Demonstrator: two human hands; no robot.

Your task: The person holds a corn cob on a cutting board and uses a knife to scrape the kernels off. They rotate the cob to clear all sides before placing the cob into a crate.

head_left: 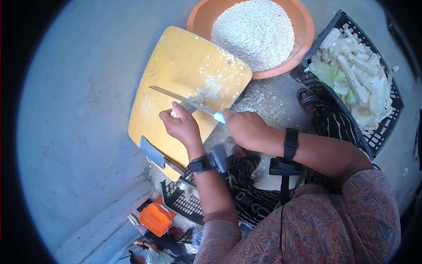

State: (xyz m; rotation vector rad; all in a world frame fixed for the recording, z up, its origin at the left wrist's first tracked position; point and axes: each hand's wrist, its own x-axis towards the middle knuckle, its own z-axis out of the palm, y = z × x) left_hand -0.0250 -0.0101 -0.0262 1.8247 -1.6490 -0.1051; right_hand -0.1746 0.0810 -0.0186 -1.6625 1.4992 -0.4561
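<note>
My left hand point(182, 128) is closed around a corn cob point(188, 107), held over the yellow board point(167, 66); the hand and the blade hide part of the cob. In my right hand point(245, 127) is a knife point(176, 95) with a long thin blade and a light blue handle. Its blade crosses the cob just above my left fingers and points to the upper left. Loose white kernels point(210, 89) lie on the board beside the cob. At the board's lower left edge rests a wide grey blade point(151, 153) with a dark handle.
A terracotta-coloured basin point(305, 44) heaped with white kernels stands behind the board. To the right, a black crate point(387, 132) holds stripped cobs and husks. Kernels are scattered on the floor. At lower left are another black crate point(182, 203), an orange bucket point(154, 220) and another person point(158, 255).
</note>
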